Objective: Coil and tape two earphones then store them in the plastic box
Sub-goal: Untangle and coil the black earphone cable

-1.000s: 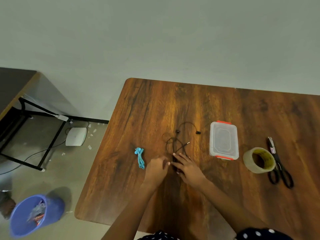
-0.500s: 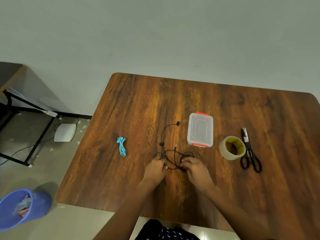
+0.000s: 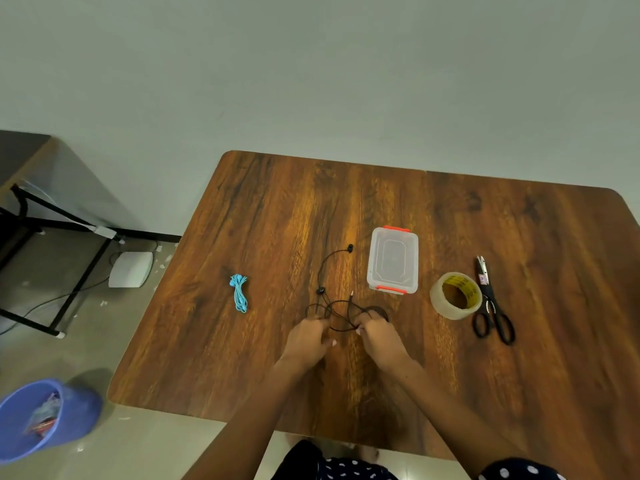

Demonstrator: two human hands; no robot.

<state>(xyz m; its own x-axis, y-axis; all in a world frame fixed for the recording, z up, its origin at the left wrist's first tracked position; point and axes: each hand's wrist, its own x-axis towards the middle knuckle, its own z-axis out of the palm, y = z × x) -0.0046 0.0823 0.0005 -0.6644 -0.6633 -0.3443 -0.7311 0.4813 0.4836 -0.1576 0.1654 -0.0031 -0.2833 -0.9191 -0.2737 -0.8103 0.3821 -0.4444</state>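
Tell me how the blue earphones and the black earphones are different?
The blue earphones are bundled up small; the black earphones sprawl in loose loops. Nobody touches the blue ones; the left hand and right hand hold the black ones. Both lie on the table.

Both forearms reach toward twelve o'clock, converging. The left hand [image 3: 306, 336] and right hand [image 3: 377, 332] sit close together, knuckles up, fingers curled, each pinching the black earphone cable [image 3: 337, 308].
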